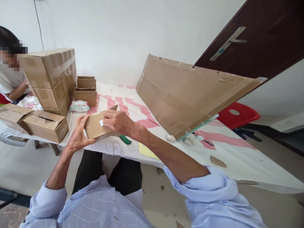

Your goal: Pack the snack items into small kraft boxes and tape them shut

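While the left hand (79,135) holds a carton (94,125), its contents are hidden.

Beyond the surface (239,161) stand a white wall (133,28), a dark door (266,38) and a red chair (248,114); below it, pale floor (30,171).

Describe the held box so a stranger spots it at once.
Find the big cardboard sheet on the table. Left of it, by the near edge, is the box. Unlike the other boxes, it has the left hand around one end and the right hand at its white label.
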Demonstrator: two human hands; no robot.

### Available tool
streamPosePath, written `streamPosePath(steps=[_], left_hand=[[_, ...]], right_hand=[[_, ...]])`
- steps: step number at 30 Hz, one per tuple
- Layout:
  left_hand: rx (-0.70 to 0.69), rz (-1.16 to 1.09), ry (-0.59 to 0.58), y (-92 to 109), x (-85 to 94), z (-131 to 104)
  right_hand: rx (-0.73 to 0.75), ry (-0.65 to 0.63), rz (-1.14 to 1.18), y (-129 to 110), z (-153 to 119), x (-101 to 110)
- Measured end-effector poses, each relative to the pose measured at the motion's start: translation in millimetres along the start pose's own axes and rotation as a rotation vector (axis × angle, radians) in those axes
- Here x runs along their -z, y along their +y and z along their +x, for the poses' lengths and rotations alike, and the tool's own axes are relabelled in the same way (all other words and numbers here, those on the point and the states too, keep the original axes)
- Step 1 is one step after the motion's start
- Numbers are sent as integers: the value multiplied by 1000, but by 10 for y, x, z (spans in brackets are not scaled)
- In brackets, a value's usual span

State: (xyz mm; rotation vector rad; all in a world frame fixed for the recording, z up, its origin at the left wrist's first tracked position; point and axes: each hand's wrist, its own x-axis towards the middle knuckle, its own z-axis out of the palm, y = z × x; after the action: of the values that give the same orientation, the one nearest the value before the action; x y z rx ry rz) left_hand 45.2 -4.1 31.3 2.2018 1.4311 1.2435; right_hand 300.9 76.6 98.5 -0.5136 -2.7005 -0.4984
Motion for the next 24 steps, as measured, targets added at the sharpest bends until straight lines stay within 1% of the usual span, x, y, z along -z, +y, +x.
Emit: streamPosePath(steps=[8, 12, 16, 19, 24], left_hand=[[14, 1, -23, -4, 20, 12], [-2, -2, -8, 4, 20, 13], [-3, -2, -13, 16, 20, 15], [-2, -7, -29, 16, 22, 7], [2, -18, -32, 15, 14, -1]], right_hand=[[50, 38, 54, 10, 20, -34], [95, 43, 43, 8, 55, -60], [100, 83, 132, 3, 83, -70], [9, 112, 260, 20, 95, -51], [-288, 214, 662, 57, 116, 14]])
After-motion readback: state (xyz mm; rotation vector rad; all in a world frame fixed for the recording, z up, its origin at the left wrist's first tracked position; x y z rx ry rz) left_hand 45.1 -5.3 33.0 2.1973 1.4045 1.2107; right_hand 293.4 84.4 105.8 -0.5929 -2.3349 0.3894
